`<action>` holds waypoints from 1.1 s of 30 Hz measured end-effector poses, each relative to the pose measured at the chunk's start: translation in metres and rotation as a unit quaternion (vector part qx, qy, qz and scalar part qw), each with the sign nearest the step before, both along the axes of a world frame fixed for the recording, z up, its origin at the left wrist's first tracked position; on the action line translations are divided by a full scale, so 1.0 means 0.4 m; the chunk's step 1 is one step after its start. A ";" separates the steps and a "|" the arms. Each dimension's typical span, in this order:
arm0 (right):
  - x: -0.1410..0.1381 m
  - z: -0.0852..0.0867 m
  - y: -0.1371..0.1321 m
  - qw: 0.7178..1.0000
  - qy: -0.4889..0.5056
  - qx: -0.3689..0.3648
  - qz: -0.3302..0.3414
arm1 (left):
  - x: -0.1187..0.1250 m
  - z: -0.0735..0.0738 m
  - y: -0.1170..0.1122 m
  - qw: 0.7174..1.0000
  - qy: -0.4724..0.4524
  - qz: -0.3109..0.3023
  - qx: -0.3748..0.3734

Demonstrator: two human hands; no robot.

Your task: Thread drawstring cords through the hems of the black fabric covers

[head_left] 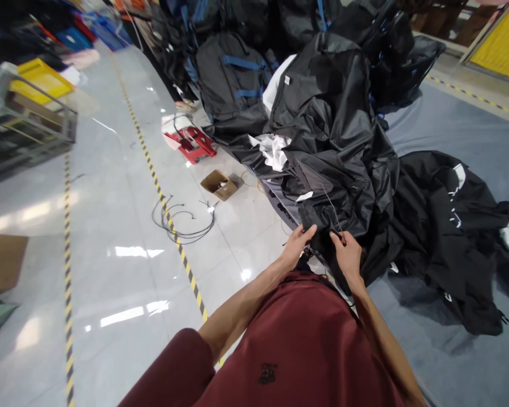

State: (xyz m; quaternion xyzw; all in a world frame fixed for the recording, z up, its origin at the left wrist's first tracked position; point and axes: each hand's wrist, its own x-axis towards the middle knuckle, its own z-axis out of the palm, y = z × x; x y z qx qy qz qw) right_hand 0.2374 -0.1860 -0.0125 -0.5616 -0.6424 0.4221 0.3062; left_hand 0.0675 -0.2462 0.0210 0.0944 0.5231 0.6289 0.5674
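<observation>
A heap of shiny black fabric (pixel 335 135) lies in front of me, its near edge against my body. My left hand (pixel 297 244) pinches a folded edge of the black fabric between thumb and fingers. Just to its right, my right hand (pixel 348 253) is closed at the same cloth, thumb against fingers. A thin, straight wire-like strand (pixel 330 202) runs from the right fingertips up across the cloth; whether it is gripped too, I cannot tell. Beside the hands, a small white label (pixel 304 196) shows on the fabric. Crumpled white material (pixel 274 150) lies farther up.
Another black fabric piece with white marks (pixel 441 226) lies right, on a grey-blue covered surface (pixel 419 333). Black bags with blue straps (pixel 233 79) stand behind. On the left floor are a red stool (pixel 190 144), a small cardboard box (pixel 219 185) and coiled black cable (pixel 190 234). A person (pixel 142 34) stands beyond.
</observation>
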 end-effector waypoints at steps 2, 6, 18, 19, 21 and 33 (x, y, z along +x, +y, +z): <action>-0.013 0.015 0.017 1.000 0.001 0.007 0.005 | 0.006 0.000 -0.005 0.999 -0.011 0.016 -0.049; 0.022 0.058 0.020 1.000 0.021 0.011 0.011 | 0.004 0.009 0.011 0.975 -0.179 0.018 -0.131; 0.370 0.146 -0.196 0.991 -0.026 0.065 0.113 | -0.019 0.049 0.041 0.952 -0.275 -0.003 -0.136; 0.376 0.145 -0.203 0.989 -0.024 0.078 0.121 | -0.019 0.053 0.042 0.952 -0.276 -0.006 -0.136; 0.379 0.144 -0.211 0.986 -0.019 0.102 0.133 | -0.017 0.060 0.044 0.951 -0.278 -0.008 -0.136; 0.357 0.128 -0.212 0.980 -0.011 0.126 0.155 | -0.006 0.066 0.036 0.950 -0.278 -0.008 -0.139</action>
